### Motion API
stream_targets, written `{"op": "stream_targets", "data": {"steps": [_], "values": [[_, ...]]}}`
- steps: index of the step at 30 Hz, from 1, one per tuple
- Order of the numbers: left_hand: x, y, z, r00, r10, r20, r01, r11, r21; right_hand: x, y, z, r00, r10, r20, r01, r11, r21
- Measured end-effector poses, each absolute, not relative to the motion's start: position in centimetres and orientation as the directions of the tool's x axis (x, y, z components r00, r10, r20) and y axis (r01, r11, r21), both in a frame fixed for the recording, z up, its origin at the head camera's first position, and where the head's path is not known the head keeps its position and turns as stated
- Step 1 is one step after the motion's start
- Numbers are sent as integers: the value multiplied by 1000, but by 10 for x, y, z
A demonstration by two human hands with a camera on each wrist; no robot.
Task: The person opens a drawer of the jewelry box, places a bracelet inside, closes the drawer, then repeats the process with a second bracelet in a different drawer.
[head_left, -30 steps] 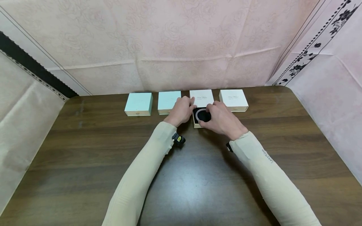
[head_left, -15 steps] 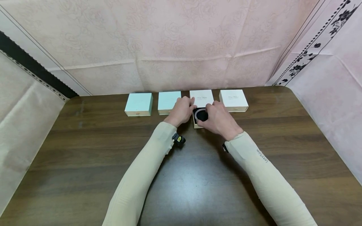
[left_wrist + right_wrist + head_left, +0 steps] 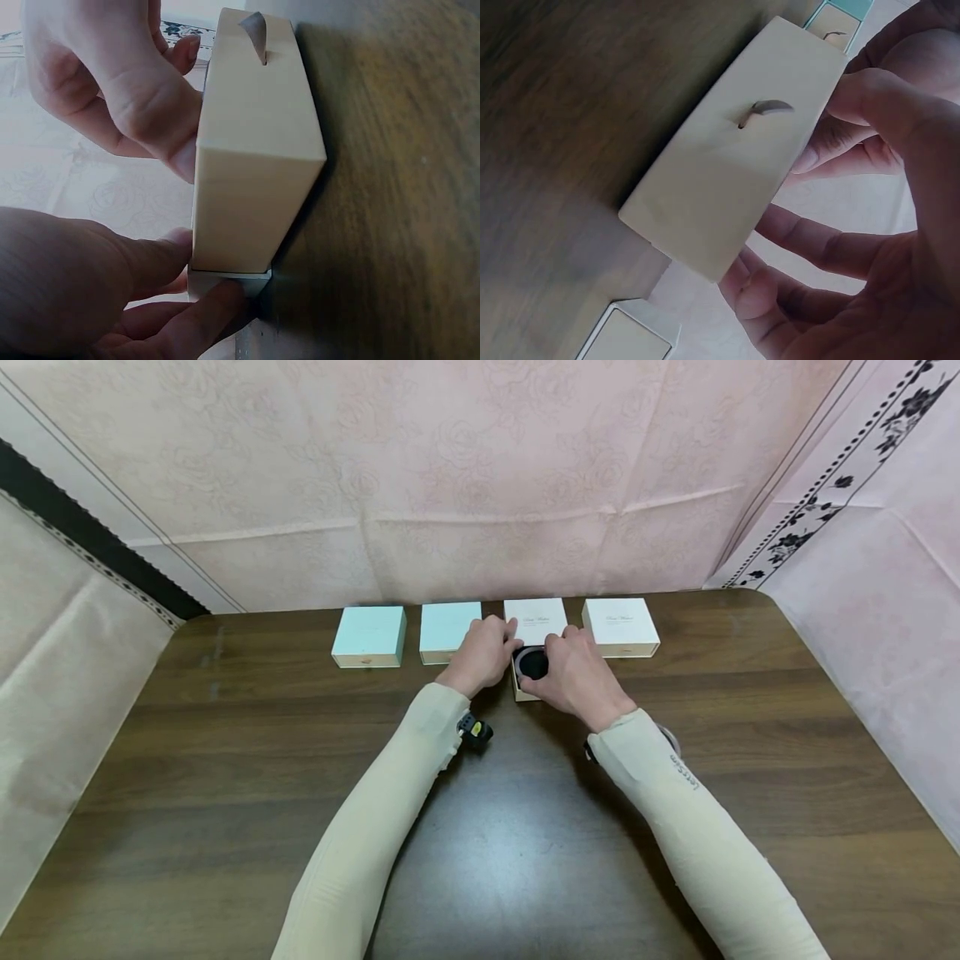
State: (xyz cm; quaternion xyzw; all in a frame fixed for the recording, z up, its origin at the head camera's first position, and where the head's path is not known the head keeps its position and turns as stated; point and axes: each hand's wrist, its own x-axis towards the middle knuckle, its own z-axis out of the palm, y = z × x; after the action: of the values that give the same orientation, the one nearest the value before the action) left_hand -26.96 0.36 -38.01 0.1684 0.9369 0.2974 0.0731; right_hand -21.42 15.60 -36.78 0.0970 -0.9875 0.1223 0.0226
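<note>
A white box (image 3: pixel 534 617) stands in the back row with its cream drawer (image 3: pixel 527 697) pulled out toward me; the drawer's inside is black. In the drawer lies a grey bangle (image 3: pixel 521 661), partly hidden by my right hand (image 3: pixel 583 681), whose thumb and fingers pinch it. My left hand (image 3: pixel 480 652) grips the box at its left side; in the left wrist view its fingertips (image 3: pixel 221 300) hold the white sleeve's edge beside the drawer. A ribbon pull (image 3: pixel 769 106) sticks out from the drawer front in the right wrist view.
Two mint boxes (image 3: pixel 369 635) (image 3: pixel 448 625) stand to the left and another white box (image 3: pixel 619 625) to the right. Behind the right forearm a grey ring-shaped edge (image 3: pixel 670 741) shows. The brown wooden table (image 3: pixel 495 843) meets a pink cloth wall at the back.
My right hand and the bangle have shifted slightly left within the drawer, and the right forearm has swung left, uncovering the grey curved edge behind it. The left hand stays in place.
</note>
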Motion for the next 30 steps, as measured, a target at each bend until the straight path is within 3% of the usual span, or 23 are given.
{"op": "stream_targets", "data": {"steps": [9, 15, 23, 30], "values": [[-269, 3, -380, -929, 368, -33, 278, 755, 594, -216, 152, -365, -968, -224, 109, -237, 963, -125], [-269, 2, -380, -929, 368, -37, 276, 756, 594, -216, 150, -362, -973, -216, 83, -226, 967, -122], [-269, 3, -380, -932, 361, -41, 269, 761, 590, -216, 149, -360, -980, -193, 40, -197, 969, -149], [-269, 3, -379, -933, 360, -11, 286, 759, 584, -212, 154, -358, -985, -170, 29, -172, 951, -258]]}}
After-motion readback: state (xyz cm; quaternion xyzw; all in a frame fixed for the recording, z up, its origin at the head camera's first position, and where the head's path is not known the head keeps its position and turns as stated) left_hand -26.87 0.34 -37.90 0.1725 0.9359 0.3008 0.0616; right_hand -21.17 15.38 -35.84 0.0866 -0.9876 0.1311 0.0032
